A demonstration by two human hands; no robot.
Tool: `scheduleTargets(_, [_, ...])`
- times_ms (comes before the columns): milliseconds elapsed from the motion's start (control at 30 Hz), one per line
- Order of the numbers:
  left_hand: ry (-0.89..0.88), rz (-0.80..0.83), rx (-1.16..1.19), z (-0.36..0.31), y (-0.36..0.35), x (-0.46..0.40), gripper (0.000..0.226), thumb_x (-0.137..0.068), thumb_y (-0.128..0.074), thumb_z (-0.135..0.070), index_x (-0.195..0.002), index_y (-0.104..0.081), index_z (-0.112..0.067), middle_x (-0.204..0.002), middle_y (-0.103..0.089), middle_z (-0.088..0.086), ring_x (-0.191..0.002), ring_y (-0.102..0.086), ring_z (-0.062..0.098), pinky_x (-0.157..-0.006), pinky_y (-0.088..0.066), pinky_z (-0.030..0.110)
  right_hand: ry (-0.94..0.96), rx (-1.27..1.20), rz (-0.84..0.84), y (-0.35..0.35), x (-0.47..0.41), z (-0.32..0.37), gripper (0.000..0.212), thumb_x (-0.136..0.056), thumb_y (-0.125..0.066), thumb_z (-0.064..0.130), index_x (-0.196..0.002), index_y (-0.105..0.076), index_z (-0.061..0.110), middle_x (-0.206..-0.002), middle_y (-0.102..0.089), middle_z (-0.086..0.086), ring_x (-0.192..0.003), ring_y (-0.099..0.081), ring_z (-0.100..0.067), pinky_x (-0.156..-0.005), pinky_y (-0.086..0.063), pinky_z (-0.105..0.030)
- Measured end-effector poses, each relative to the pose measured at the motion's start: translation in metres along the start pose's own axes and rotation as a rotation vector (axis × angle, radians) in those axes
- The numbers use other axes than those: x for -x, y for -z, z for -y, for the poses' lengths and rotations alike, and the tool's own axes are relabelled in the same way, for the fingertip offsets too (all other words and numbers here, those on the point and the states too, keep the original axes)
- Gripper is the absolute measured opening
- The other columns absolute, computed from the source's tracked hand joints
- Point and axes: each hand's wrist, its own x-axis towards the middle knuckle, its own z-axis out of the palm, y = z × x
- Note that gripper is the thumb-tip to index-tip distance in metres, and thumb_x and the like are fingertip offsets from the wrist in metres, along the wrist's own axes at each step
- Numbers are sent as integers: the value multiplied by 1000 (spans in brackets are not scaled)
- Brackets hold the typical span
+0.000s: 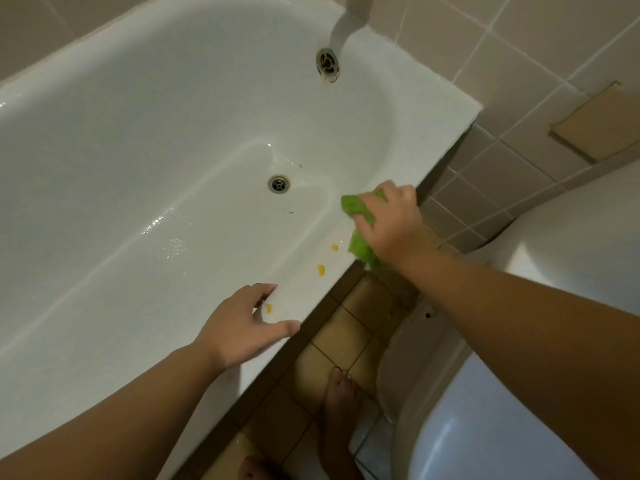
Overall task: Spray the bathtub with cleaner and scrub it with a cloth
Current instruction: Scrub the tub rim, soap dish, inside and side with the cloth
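Observation:
A white bathtub [138, 133] fills the left and middle of the head view, its floor wet and shiny. My right hand [389, 223] grips a green cloth [355, 207] and presses it on the tub's near rim, close to the corner. My left hand [246, 323] rests on the same rim further along, fingers spread and loosely bent, holding nothing. Three yellow spots [321, 270] mark the rim between my hands. No spray bottle is in view.
The floor drain [278, 184] and the overflow drain [327, 64] sit at the tub's far end under a white spout [343, 26]. A white toilet [519, 341] stands at the right. My bare feet [337, 410] are on the tan floor tiles.

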Motion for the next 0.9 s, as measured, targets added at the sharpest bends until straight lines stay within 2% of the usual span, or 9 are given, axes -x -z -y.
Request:
scheduleTargets(100, [-13, -14, -64, -6, -5, -4, 86, -54, -65, -83, -126, -56, -38, -115, -61, -18, -102, -58, 2, -80, -47, 22, -245, 93, -17, 1, -30, 7, 35, -101, -49, 45, -121, -64, 21, -119, -52, -8, -105, -44, -33, -77, -40, -38])
scheduleTargets(200, [-10, -32, -160, -12, -16, -11, 93, -56, -65, -82, -134, -50, -34, -117, -59, -12, -103, -57, 11, -85, -54, 31, -26, -6, 37, -4, -13, 34, 30, -96, -55, 42, -111, -67, 19, -109, -56, -6, -96, -45, -28, -71, -42, -37])
scheduleTargets(300, [4, -56, -201, -11, -23, -13, 99, -58, -67, -79, -142, -45, -33, -122, -57, -10, -106, -56, 16, -91, -56, 39, 187, -43, -5, -11, 4, 18, 31, -92, -55, 38, -99, -72, 13, -94, -60, -8, -83, -50, -30, -70, -42, -39])
scheduleTargets(400, [-7, -63, -188, -9, -22, -13, 97, -56, -68, -78, -141, -46, -36, -120, -58, -11, -105, -56, 15, -89, -55, 37, -83, 21, -12, 0, -21, -2, 38, -94, -50, 44, -108, -70, 15, -105, -59, -9, -92, -42, -26, -74, -41, -36])
scheduleTargets(467, [-8, -78, -171, -8, -22, -12, 97, -54, -68, -77, -140, -48, -37, -119, -59, -13, -104, -56, 14, -88, -56, 36, -151, 28, -77, -2, -21, 4, 34, -93, -54, 42, -106, -70, 14, -104, -59, -9, -93, -47, -31, -72, -42, -37])
scheduleTargets(600, [-22, -101, -136, -6, -23, -10, 94, -54, -70, -78, -136, -50, -38, -117, -59, -15, -104, -57, 13, -85, -57, 35, 157, -33, -89, -14, 13, 9, 26, -89, -58, 33, -95, -71, 12, -89, -61, -8, -80, -47, -26, -70, -35, -32])
scheduleTargets(667, [-32, -108, -100, -6, -22, -10, 89, -54, -73, -75, -132, -51, -40, -115, -59, -16, -103, -58, 11, -83, -58, 33, 89, 7, -63, -6, -2, -10, 31, -91, -56, 36, -101, -70, 10, -95, -62, -11, -85, -48, -28, -71, -38, -34])
scheduleTargets(800, [-42, -123, -40, -4, -21, -13, 76, -57, -86, -62, -123, -55, -42, -110, -61, -21, -98, -59, 6, -78, -55, 29, -216, 65, -71, 5, -38, -24, 36, -97, -54, 42, -117, -64, 13, -116, -54, -10, -106, -46, -35, -79, -48, -44])
scheduleTargets(900, [-31, -120, 6, -3, -20, -13, 72, -59, -94, -53, -119, -58, -39, -107, -62, -22, -95, -60, 3, -74, -53, 25, -119, 59, -78, -3, -16, 2, 36, -97, -53, 43, -114, -64, 14, -110, -57, -9, -98, -48, -31, -74, -39, -36])
